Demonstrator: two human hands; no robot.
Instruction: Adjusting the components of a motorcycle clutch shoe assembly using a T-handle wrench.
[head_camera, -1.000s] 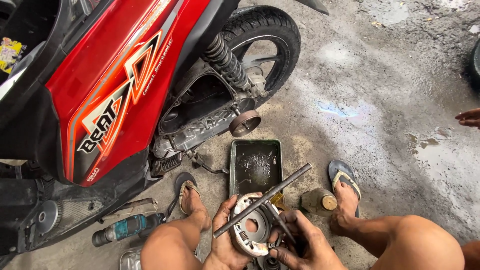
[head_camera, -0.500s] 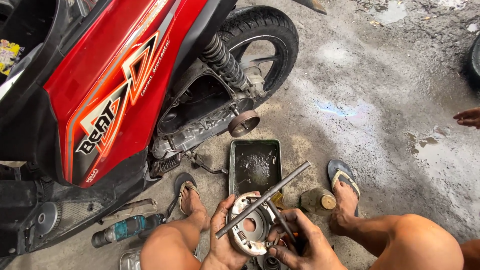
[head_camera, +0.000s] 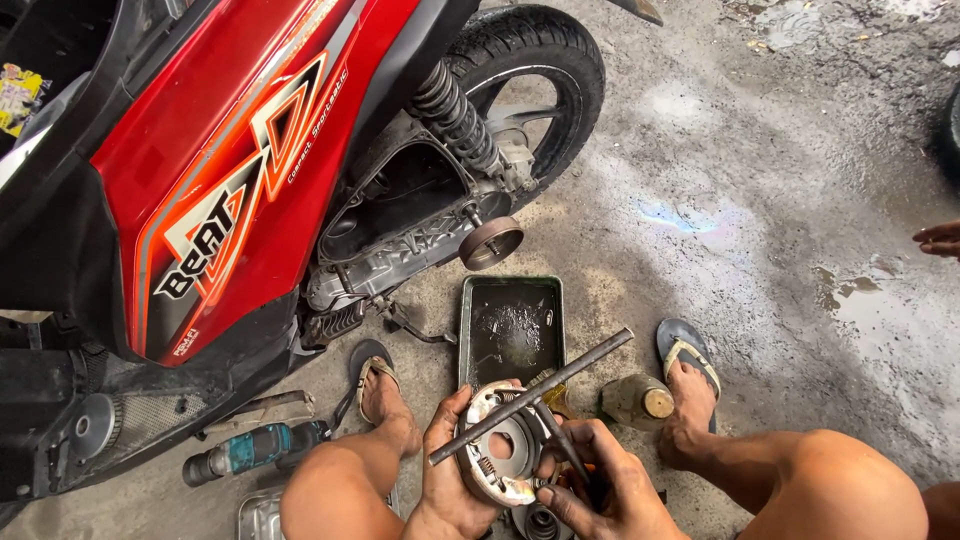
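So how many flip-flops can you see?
2. One flip-flop is on the foot beside the red scooter; the other flip-flop is right of the metal tray. None looks hidden.

Bare arms and bare legs here, no sleeves or gloves anywhere in view. Both the left hand (head_camera: 452, 470) and the right hand (head_camera: 600, 485) look grimy, with dark grease smeared over the fingers (head_camera: 565, 440) and knuckles. On the feet there's a pair of flip-flops: the left flip-flop (head_camera: 370, 370) and the right flip-flop (head_camera: 688, 352), dark soles with lighter yellowish straps.
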